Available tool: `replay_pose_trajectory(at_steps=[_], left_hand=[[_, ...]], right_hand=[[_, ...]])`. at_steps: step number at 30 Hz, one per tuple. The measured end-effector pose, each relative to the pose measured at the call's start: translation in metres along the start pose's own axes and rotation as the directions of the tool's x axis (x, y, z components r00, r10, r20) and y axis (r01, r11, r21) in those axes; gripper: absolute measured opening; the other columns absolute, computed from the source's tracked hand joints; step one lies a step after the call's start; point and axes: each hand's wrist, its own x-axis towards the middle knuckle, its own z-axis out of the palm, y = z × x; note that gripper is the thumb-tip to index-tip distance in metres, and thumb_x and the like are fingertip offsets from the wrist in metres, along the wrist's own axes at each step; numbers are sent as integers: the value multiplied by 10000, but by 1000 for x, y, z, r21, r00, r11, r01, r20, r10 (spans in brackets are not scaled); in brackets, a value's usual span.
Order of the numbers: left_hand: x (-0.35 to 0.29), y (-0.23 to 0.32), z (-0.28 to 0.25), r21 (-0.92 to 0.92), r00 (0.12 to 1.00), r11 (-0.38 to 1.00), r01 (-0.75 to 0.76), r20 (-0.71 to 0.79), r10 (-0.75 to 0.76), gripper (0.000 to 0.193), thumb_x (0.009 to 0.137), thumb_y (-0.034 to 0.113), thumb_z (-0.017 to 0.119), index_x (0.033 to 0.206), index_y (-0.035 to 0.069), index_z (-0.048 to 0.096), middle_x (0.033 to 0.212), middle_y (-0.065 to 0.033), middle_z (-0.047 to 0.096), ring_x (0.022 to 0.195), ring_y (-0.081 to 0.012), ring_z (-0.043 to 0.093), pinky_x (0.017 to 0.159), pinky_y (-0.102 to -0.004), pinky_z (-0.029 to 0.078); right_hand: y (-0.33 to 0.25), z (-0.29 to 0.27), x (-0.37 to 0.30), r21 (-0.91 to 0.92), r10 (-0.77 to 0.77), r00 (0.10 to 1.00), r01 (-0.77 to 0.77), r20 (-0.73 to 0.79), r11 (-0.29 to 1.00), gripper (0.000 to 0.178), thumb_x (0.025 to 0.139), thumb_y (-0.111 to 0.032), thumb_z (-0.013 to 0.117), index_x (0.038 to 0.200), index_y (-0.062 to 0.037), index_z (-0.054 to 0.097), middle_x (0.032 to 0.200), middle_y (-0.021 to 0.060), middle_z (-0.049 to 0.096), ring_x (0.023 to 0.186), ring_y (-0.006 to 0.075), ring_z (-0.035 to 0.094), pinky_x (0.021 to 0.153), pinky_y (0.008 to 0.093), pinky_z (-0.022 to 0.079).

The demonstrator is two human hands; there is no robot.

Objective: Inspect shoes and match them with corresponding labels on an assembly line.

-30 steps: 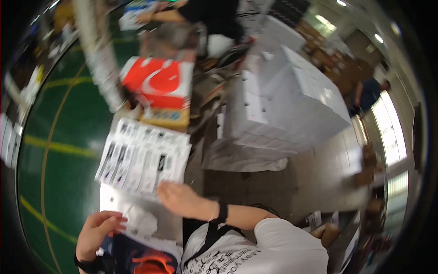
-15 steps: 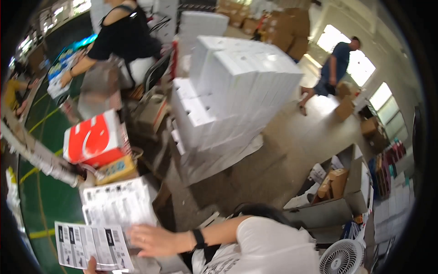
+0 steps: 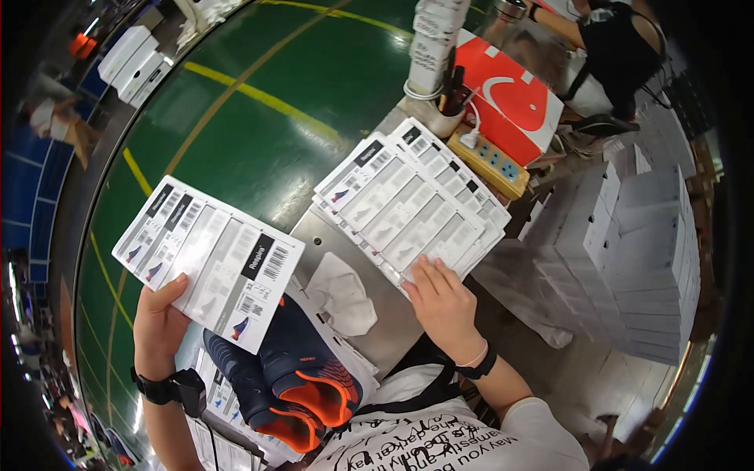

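My left hand (image 3: 161, 318) is closed on a sheet of shoe labels (image 3: 208, 263), thumb on top, raised above the table's left side. Black blocks, barcodes and small shoe pictures are printed on it. My right hand (image 3: 448, 310) lies with fingers stretched on the near edge of a stack of label sheets (image 3: 404, 208) at the table's right. Close to my body, partly under the held sheet, rests a pair of dark blue sneakers (image 3: 271, 369) with orange linings. Crumpled white paper (image 3: 342, 294) lies between my hands on the metal tabletop (image 3: 393, 334).
Beyond the stack are a yellow power strip (image 3: 491, 165) with a plug, a cup of pens (image 3: 444, 118) and a red and white box (image 3: 510, 94). A green conveyor belt (image 3: 259, 149) runs past. White boxes (image 3: 620, 267) are stacked at right; a co-worker (image 3: 613, 47) sits beyond.
The view has swung from the right side of the room toward the table. My right hand now rests on the label stack. My left hand still holds its sheet, and the sneakers have come into view.
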Motion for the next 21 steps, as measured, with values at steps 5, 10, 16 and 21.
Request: replay_pose_trajectory(at_steps=[5, 10, 16, 21], left_hand=[[8, -11, 14, 15, 998, 999, 34, 44, -35, 477, 875, -9, 591, 1324, -73, 441, 1266, -205, 577, 1122, -325, 612, 946, -455, 515], [32, -26, 50, 116, 991, 987, 116, 54, -122, 417, 874, 40, 617, 1275, -21, 519, 1217, -153, 615, 1057, -282, 642, 890, -432, 532], [59, -43, 71, 115, 982, 978, 173, 51, -180, 379, 858, 44, 630, 1225, -24, 564, 1111, -155, 661, 921, -275, 686, 815, -436, 554], [60, -57, 106, 75, 970, 977, 199, 128, -207, 318, 859, 14, 613, 1172, -30, 583, 1112, -153, 660, 947, -276, 677, 830, -442, 559]], right_hand=[[4, 5, -5, -58, -55, 998, 55, 8, 997, 280, 828, -158, 693, 1050, 8, 652, 1120, 156, 662, 985, 333, 649, 756, 340, 571], [1, 0, 3, -168, -50, 987, 76, 155, 983, 335, 796, -69, 617, 1099, 73, 612, 1134, 227, 640, 1018, 350, 647, 738, 334, 587], [-3, -9, 22, -28, 70, 951, -65, 302, 998, 287, 766, -54, 581, 1031, 49, 620, 943, 186, 662, 831, 313, 663, 607, 383, 556], [48, -49, 27, 489, 441, 893, -425, 90, 761, 277, 737, 36, 615, 1011, 52, 650, 778, 114, 678, 608, 156, 619, 567, 270, 495]])
